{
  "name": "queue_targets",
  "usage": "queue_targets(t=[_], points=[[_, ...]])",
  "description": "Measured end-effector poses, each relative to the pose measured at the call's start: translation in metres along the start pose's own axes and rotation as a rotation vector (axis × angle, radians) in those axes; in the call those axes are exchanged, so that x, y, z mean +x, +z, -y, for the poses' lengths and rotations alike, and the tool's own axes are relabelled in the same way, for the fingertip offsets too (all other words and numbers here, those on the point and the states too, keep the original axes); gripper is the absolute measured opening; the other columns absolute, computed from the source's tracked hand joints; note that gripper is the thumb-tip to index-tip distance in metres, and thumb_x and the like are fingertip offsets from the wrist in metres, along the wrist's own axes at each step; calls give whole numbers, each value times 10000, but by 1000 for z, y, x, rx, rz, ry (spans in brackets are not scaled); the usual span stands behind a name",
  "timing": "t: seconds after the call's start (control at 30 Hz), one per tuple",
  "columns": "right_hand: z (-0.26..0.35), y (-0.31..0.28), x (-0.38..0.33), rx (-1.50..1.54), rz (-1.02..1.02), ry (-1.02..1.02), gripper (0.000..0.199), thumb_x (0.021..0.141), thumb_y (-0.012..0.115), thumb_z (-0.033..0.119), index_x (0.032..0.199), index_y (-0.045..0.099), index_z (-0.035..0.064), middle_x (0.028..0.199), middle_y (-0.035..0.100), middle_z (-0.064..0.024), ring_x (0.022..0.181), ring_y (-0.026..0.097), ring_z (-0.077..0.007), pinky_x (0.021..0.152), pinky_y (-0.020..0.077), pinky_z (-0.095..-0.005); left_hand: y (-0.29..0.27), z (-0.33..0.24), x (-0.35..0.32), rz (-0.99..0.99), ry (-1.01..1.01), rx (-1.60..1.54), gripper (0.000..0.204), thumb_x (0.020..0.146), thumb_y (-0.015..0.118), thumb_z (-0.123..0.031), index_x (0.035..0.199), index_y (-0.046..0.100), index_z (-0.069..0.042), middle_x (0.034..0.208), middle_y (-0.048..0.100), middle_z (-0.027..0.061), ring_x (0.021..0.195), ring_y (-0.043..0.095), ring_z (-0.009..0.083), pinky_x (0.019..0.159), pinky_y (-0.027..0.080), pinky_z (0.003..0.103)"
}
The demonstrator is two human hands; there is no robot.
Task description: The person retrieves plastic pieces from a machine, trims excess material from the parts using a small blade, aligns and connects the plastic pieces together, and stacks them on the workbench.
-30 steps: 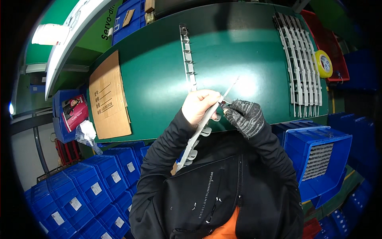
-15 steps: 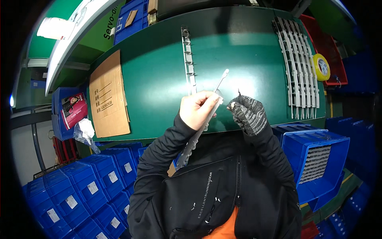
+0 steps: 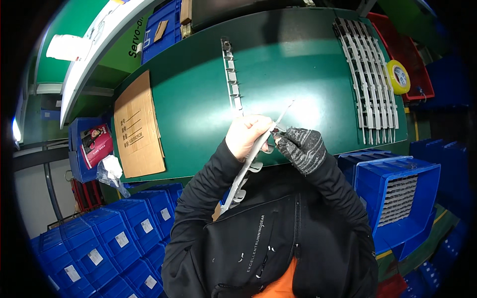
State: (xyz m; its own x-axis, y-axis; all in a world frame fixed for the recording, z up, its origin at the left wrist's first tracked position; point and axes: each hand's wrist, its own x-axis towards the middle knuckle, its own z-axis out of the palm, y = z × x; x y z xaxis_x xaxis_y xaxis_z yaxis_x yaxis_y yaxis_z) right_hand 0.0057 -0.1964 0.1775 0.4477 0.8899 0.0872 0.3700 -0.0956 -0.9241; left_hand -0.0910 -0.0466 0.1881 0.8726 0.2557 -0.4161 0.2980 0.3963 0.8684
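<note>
My bare left hand [image 3: 247, 134] is closed around a long pale-grey strip [image 3: 242, 180] with curved tabs along one side. The strip slants from my chest up to my fingers, and a thin pale piece sticks out beyond its upper end. At that end is my right hand [image 3: 303, 149], in a dark grey knitted glove, its thumb and fingers pinched close to the strip. What they pinch is too small to make out. Beyond my left hand, a similar strip [image 3: 231, 77] with upright tabs lies lengthwise on the green table [image 3: 189, 94].
Several joined strips [image 3: 370, 84] lie at the table's right, beside a yellow tape roll [image 3: 398, 77] and a red bin [image 3: 397, 49]. A cardboard sheet [image 3: 139, 129] lies at left. Blue crates [image 3: 119, 238] stand lower left; a blue crate [image 3: 427, 198] at right holds stacked grey parts.
My right hand has moved left and slightly down, up against the strip's upper end. The held strip has turned, so its curved tabs show more. The view has shifted a little.
</note>
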Motion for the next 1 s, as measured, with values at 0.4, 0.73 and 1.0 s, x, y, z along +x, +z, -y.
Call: queue_targets(t=[0.4, 0.73, 1.0], points=[[-6, -1, 7, 59, -11, 64, 267, 765, 574, 208, 984, 578, 55, 663, 576, -151, 576, 572, -252, 523, 435, -307, 2, -1, 11, -1, -17, -38, 271, 813, 515, -260, 810, 553, 9, 546, 541, 44, 392, 493, 65, 356, 376, 162], [-17, 7, -2, 225, -30, 51, 154, 785, 554, 122, 902, 587, 27, 613, 546, -75, 505, 502, -129, 489, 407, -246, 4, 0, 5, -66, 20, 18, 227, 819, 511, -199, 836, 553, 23, 634, 545, 45, 459, 514, 83, 431, 424, 192], [1, 1, 0, 680, -77, 432, 240, 796, 543, 237, 812, 582, 1, 556, 483, 14, 482, 412, -43, 442, 316, -186, 11, 7, -3, -215, 226, 333, 169, 824, 501, -145, 825, 581, 3, 574, 533, 16, 487, 525, 81, 459, 423, 204]])
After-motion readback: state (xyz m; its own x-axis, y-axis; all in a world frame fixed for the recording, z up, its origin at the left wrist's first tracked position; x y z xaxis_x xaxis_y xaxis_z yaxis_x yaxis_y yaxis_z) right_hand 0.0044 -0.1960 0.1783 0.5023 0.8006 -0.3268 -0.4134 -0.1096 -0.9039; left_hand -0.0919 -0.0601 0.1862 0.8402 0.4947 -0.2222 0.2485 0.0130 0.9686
